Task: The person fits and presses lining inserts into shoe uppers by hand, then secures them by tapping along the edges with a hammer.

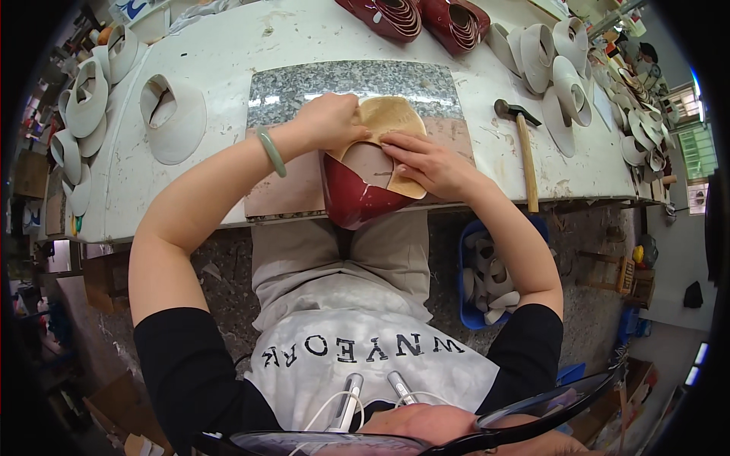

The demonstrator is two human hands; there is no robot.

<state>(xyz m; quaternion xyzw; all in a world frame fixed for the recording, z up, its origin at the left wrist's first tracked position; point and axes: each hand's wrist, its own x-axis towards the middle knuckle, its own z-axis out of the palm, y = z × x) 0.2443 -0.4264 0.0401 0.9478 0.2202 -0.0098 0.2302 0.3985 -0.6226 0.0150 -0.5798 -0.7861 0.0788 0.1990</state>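
Both hands press on a tan insole piece point(388, 125) over a dark red shoe upper point(353, 199): left hand point(331, 121) curled closed on its edge, right hand point(426, 161) flat, fingers spread. They work on a granite slab point(304, 87) set on the scuffed white bench point(228, 53). A hammer point(525, 152) lies to the right, pale cut pieces point(171, 118) stacked left and right, a blue bin point(487, 277) below.
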